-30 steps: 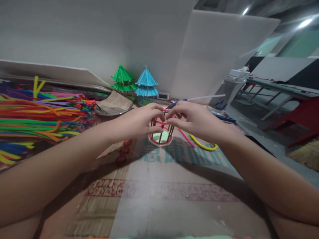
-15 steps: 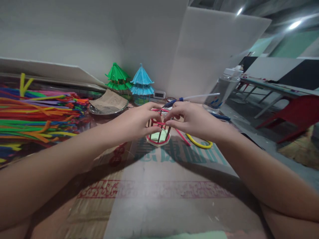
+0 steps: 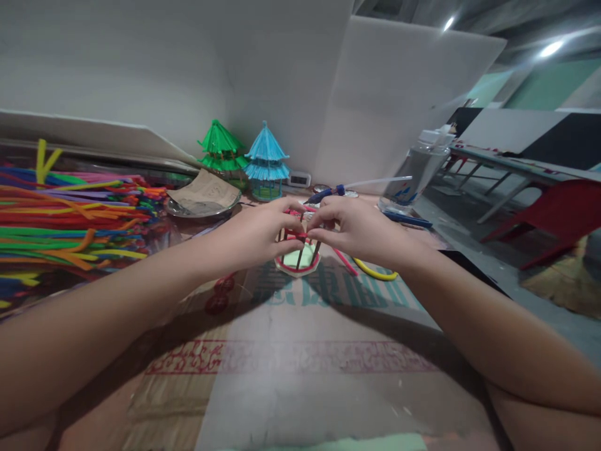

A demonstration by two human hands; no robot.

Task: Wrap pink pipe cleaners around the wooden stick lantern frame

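Observation:
A small pavilion frame [image 3: 300, 254] stands at the middle of the work surface, with dark upright posts on a pale green base edged in red. A red pipe cleaner [image 3: 297, 233] runs across the posts partway up. From the left, my left hand [image 3: 267, 230] pinches it between thumb and finger, closed. My right hand [image 3: 352, 227] is closed too, its thumb and forefinger gripping the red strip by the near post. My fingers hide the upper part of the frame. A yellow pipe cleaner [image 3: 375, 270] lies curved below my right wrist, beside a loose red piece [image 3: 346, 261].
Bundled colourful pipe cleaners [image 3: 70, 216] lie at left. Behind are a metal dish [image 3: 201, 215] holding brown paper, green [image 3: 220, 147] and blue [image 3: 266, 156] pavilion models, and a small digital display [image 3: 299, 180]. A blue glue gun [image 3: 323, 194] and clear pump bottle [image 3: 413, 169] stand right.
My right hand has shifted slightly left and down, bringing its fingertips closer to my left hand at the red strip. The frame stays in place. The camera view has moved slightly.

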